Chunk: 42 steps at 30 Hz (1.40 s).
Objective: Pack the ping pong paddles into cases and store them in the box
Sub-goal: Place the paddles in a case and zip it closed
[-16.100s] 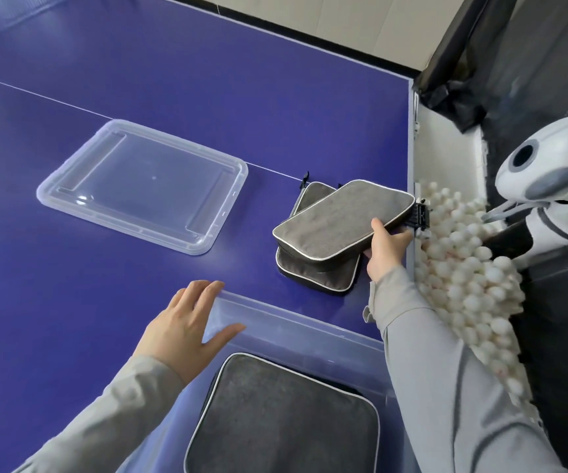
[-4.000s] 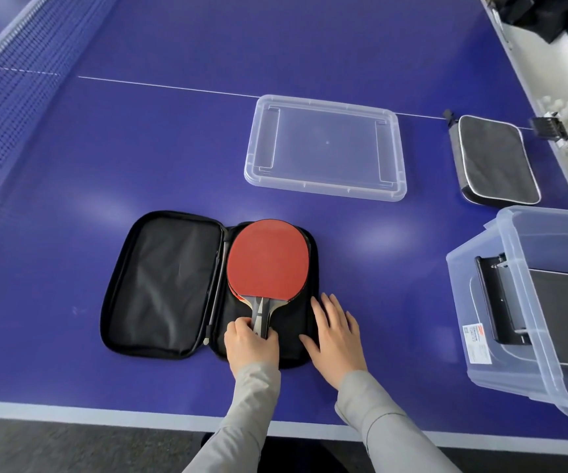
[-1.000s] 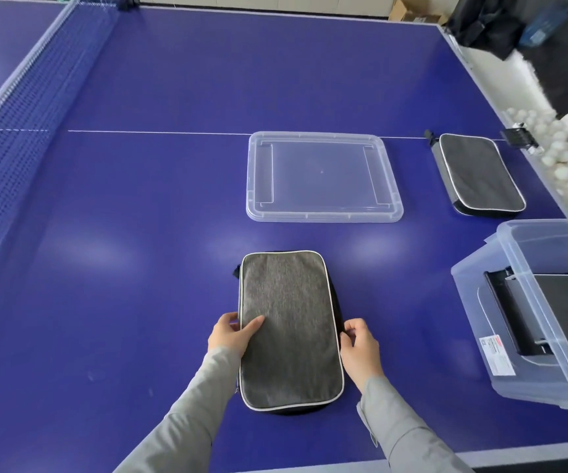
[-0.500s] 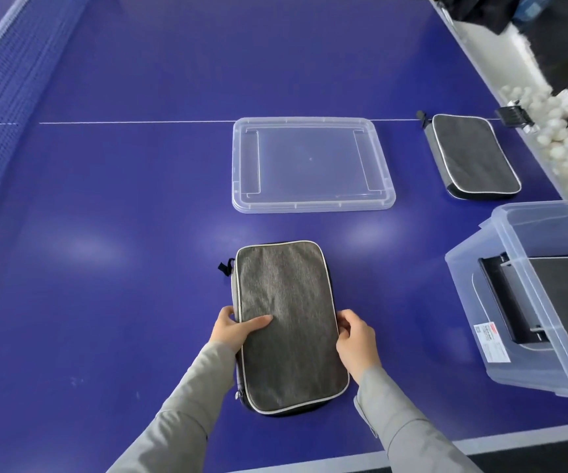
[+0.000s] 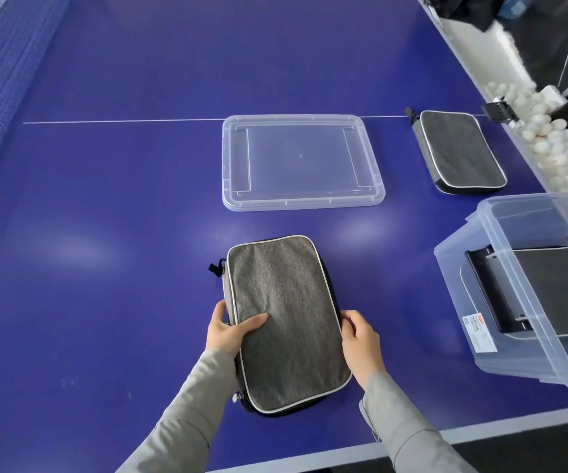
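Left hand (image 5: 228,331) fingers clamp the grey case's (image 5: 286,322) left edge, thumb on top; right hand (image 5: 361,339) fingers curl onto its right edge.

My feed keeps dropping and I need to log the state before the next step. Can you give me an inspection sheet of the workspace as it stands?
Surface: blue ping pong table, white centre line, net at far left.
Job's things: grey case folded shut in front of the person; second case lying far right; clear box at right holding a case; lid off, flat on the table.
Clutter: white balls piled beyond the right edge.
Grippers: left hand grips the case's left edge, thumb on top; right hand holds its right edge.
Cables: nothing seen.
Surroundings: dark items at top right, unclear.
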Each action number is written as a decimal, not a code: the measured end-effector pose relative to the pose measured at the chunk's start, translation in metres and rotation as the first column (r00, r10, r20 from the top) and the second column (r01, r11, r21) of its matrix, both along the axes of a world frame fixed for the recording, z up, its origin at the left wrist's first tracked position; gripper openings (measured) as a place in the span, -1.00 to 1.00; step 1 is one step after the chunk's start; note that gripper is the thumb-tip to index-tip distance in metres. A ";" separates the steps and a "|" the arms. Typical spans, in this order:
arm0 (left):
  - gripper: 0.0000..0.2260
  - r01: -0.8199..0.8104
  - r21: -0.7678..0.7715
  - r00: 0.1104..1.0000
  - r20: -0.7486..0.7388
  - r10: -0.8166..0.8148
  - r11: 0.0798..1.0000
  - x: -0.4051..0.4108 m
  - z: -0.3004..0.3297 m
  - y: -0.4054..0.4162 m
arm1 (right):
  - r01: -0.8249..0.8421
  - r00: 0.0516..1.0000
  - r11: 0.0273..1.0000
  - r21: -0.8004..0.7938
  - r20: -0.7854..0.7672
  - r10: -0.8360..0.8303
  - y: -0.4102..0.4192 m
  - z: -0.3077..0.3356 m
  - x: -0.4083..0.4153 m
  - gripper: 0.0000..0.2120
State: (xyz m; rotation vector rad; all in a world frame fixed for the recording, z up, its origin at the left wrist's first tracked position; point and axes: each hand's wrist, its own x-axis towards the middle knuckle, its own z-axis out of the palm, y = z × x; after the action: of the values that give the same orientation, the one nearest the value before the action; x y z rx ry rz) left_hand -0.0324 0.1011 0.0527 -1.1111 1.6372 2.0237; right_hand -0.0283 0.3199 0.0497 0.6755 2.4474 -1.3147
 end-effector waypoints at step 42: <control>-0.53 -0.614 0.130 0.774 -0.097 0.626 0.779 -0.004 0.074 -0.017 | -0.037 0.685 0.866 0.499 -0.618 0.385 -0.058 0.070 0.065 -0.77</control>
State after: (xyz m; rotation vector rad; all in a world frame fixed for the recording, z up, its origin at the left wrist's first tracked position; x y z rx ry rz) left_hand -0.0362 0.0846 0.1264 -1.6829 1.3108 2.5936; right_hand 0.0365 0.2622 0.1197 -0.1174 3.3845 -1.0140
